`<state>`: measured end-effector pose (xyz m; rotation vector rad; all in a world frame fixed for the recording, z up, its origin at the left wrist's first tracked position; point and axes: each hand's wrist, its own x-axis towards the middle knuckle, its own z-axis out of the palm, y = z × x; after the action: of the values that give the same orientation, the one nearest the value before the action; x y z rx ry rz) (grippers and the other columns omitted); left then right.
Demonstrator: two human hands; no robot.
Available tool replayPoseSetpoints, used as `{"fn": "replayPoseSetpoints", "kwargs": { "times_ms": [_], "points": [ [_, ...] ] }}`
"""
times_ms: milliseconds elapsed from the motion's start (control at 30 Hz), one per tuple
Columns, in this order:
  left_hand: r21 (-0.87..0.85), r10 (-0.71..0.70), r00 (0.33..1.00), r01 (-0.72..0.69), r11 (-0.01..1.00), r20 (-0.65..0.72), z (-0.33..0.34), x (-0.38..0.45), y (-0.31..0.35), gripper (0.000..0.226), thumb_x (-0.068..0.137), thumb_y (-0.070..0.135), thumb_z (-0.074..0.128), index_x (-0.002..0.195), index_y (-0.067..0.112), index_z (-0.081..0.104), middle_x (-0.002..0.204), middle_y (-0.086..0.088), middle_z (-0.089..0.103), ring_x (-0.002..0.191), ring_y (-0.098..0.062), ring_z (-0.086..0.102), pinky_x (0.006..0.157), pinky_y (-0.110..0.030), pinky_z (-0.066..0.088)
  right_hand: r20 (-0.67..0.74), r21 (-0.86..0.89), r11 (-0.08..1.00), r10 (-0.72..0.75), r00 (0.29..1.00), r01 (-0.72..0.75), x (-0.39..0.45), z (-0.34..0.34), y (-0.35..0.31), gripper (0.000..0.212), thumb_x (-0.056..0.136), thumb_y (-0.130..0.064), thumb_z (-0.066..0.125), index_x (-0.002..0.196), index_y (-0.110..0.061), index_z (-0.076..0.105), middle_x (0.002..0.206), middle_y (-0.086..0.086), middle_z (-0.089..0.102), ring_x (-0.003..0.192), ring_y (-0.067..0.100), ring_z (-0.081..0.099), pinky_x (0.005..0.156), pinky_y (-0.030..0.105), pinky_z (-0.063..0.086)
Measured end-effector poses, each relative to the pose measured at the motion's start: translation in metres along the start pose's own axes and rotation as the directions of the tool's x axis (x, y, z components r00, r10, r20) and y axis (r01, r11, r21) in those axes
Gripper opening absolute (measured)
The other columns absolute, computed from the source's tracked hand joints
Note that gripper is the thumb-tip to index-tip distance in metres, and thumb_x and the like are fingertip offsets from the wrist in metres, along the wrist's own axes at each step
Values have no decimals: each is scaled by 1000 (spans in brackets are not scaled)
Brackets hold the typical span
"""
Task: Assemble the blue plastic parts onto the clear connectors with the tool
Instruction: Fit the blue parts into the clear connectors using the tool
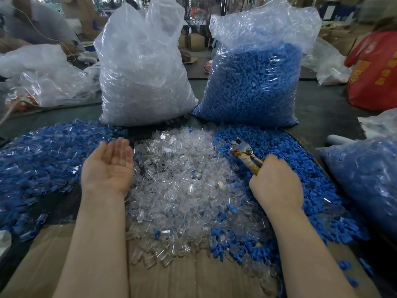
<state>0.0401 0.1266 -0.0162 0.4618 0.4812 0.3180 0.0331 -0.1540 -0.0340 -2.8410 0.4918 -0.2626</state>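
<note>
Three heaps lie side by side on the cardboard (193,274) — joined pieces (43,160) on the left, clear connectors (184,179) in the middle, blue plastic parts (300,168) on the right. Behind them stand two sacks, the connector sack (144,78) left of the parts sack (253,82). The left hand (108,166) hangs between the left and middle heaps, while the right hand (276,186) rests on the seam of the middle and right heaps — the tool (245,154) pointing away toward the sacks.

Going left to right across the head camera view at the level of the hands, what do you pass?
Pile of assembled blue-and-clear pieces → open left hand → pile of clear connectors → right hand gripping the pliers → pile of blue parts.
</note>
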Motion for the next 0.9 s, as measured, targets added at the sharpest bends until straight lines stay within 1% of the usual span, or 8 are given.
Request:
{"fn": "replayPoseSetpoints", "kwargs": {
  "times_ms": [67, 167, 267, 367, 433, 533, 667, 900],
  "points": [
    [417, 68, 995, -92, 904, 73, 10, -4, -8, 20, 95, 21, 61, 112, 12, 68, 102, -1, 75, 98, -14, 71, 78, -25, 56, 25, -16, 1000, 3, 1000, -3, 0, 0, 0, 29, 92, -26, 60, 113, -8, 51, 112, 13, 56, 60, 22, 39, 53, 33, 31],
    [849, 43, 956, -278, 449, 291, 21, -17, -28, 24, 91, 27, 67, 114, 22, 69, 105, 6, 73, 100, -11, 66, 91, -31, 50, 57, -26, 1000, -1, 998, 3, 1, 0, 1, 30, 92, -26, 60, 114, -9, 51, 113, 13, 56, 66, 25, 44, 59, 35, 36],
    [915, -147, 906, -402, -14, 396, 22, -27, -50, 43, 90, 32, 68, 131, 25, 58, 116, 12, 62, 97, -5, 59, 87, -25, 47, 51, -12, 1000, -8, 999, 9, 0, -1, 0, 27, 91, -25, 61, 111, -11, 48, 106, 11, 57, 62, 22, 41, 57, 34, 35],
    [778, -192, 893, -449, -439, 407, 22, -25, -68, 53, 90, 37, 67, 140, 29, 50, 144, -4, 47, 121, -23, 54, 106, -43, 45, 43, -19, 1000, -17, 999, 18, 1, -1, 0, 26, 91, -25, 62, 109, -11, 48, 101, 10, 58, 64, 23, 44, 55, 33, 33],
    [740, -132, 873, -471, -480, 469, 24, -26, -70, 39, 90, 34, 68, 128, 30, 60, 140, -3, 50, 109, -16, 61, 96, -36, 51, 44, -13, 1000, -17, 999, 17, 1, -1, -1, 26, 90, -23, 62, 108, -10, 49, 99, 10, 58, 66, 25, 46, 56, 33, 35],
    [769, -50, 851, -497, -402, 523, 25, -27, -68, 10, 90, 25, 69, 91, 35, 66, 93, 15, 67, 72, 4, 58, 62, -16, 44, 53, -1, 1000, -19, 998, 19, 1, -1, -1, 23, 89, -22, 61, 105, -9, 49, 90, 6, 51, 67, 26, 47, 58, 34, 38],
    [760, -87, 864, -481, -438, 497, 24, -27, -69, 11, 90, 31, 69, 102, 30, 67, 89, 13, 63, 77, -1, 58, 72, -25, 47, 40, -2, 999, -32, 999, 32, 3, 1, 0, 21, 88, -22, 62, 95, -14, 44, 80, 2, 41, 61, 23, 42, 56, 33, 35],
    [757, -45, 834, -520, -395, 549, 23, -25, -69, 14, 83, 25, 77, 95, 28, 72, 80, 19, 63, 76, 5, 57, 73, -23, 48, -23, 9, 998, -54, 998, 54, 5, 4, 3, 31, 87, -21, 63, 114, -18, 47, 78, 0, 46, 59, 21, 41, 50, 31, 28]
  ]
}}
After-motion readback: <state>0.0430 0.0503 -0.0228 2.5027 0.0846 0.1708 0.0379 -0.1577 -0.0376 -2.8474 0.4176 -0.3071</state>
